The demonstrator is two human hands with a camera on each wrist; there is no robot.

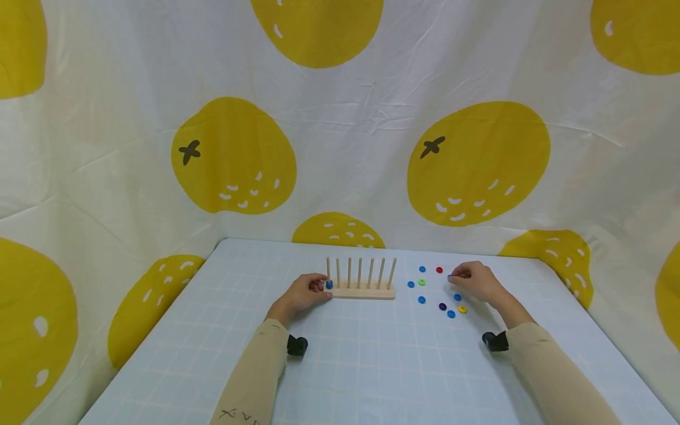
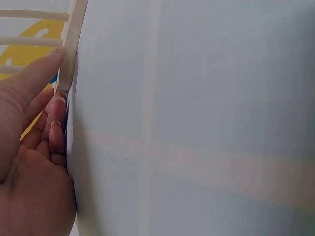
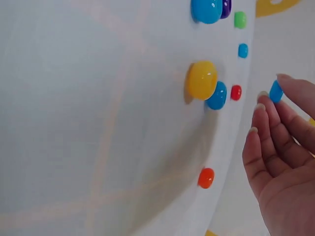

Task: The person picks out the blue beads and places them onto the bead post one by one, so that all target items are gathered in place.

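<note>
The left hand [image 1: 301,293] is gripping the left end of a wooden peg rack [image 1: 366,293] at the centre of the head frame, its thumb pressing on the near edge. Seven pegs are standing in the base; a dark blue bead [image 1: 329,285] is sitting low at the leftmost one. The right hand [image 1: 477,281], right of centre, is pinching a held blue bead [image 3: 276,92] between thumb and forefinger, above the table [image 1: 361,360].

Between rack and right hand, and just below that hand, a red bead [image 1: 439,270], a green bead [image 1: 422,282], a purple bead [image 1: 443,307], a yellow bead [image 1: 462,309] and several blue ones are lying loose. An orange bead [image 3: 206,178] is showing at lower right of the right wrist view.

Writing: the left sleeve [image 1: 257,363], lower left, is bearing dark characters [image 1: 228,413], seemingly an X and a V; the lower frame edge is cutting off the remainder.
</note>
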